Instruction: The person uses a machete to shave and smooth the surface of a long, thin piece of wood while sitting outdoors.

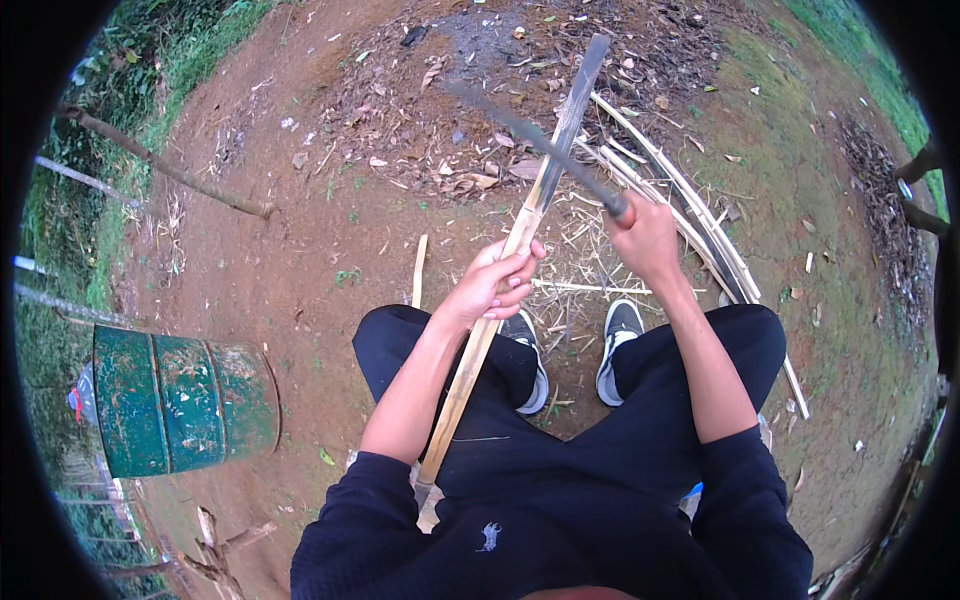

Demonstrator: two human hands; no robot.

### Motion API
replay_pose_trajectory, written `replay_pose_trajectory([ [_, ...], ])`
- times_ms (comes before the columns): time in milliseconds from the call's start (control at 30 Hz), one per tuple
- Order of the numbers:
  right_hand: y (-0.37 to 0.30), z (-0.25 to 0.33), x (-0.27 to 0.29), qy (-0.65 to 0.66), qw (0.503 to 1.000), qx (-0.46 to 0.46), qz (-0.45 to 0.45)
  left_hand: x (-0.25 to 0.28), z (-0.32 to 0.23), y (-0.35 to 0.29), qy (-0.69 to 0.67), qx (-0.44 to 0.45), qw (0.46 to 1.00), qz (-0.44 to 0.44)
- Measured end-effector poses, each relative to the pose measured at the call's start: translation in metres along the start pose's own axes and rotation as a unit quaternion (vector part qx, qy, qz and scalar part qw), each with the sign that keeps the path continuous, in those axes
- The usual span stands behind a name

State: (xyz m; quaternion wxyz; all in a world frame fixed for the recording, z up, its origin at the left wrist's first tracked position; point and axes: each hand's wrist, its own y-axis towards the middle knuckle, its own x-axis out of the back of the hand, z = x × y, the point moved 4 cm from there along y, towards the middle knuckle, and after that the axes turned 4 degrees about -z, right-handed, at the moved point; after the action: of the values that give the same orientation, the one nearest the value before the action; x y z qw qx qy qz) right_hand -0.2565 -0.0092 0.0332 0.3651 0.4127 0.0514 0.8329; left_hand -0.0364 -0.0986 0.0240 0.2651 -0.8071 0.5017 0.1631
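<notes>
My left hand (495,283) is wrapped around a long split bamboo strip (468,372), which slants from beside my left thigh up and away to the right. Its near part is pale, while the far part is dark grey. In my right hand (646,240) I grip the reddish handle of a machete (592,188). The long dark blade points away to the left and crosses the strip beyond my left hand; motion blurs its tip. Whether the blade touches the strip, I cannot tell.
Several bamboo strips (692,205) lie on the ground at the right, beyond my knee. Shavings scatter between my shoes (622,330). A green metal drum (185,402) lies at the left. Dry leaves (470,182) cover the soil ahead, and a thin pole (165,165) stands far left.
</notes>
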Motion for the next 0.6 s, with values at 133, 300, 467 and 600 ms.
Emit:
replay_pose_trajectory([
  [133,-0.017,0.021,-0.005,-0.084,0.985,0.132,0.075,0.0,0.015,-0.003,-0.014,-0.014,1.0,0.0],
  [300,-0.036,0.023,-0.017,-0.113,0.974,0.166,0.103,-0.009,0.018,-0.01,0.09,-0.018,0.995,-0.023],
  [467,-0.04,0.013,-0.033,-0.087,0.981,0.152,0.086,-0.009,0.022,-0.012,0.135,-0.019,0.99,-0.026],
  [600,-0.037,0.001,-0.044,-0.066,0.984,0.156,0.058,-0.01,0.024,-0.01,0.164,-0.027,0.984,-0.06],
])
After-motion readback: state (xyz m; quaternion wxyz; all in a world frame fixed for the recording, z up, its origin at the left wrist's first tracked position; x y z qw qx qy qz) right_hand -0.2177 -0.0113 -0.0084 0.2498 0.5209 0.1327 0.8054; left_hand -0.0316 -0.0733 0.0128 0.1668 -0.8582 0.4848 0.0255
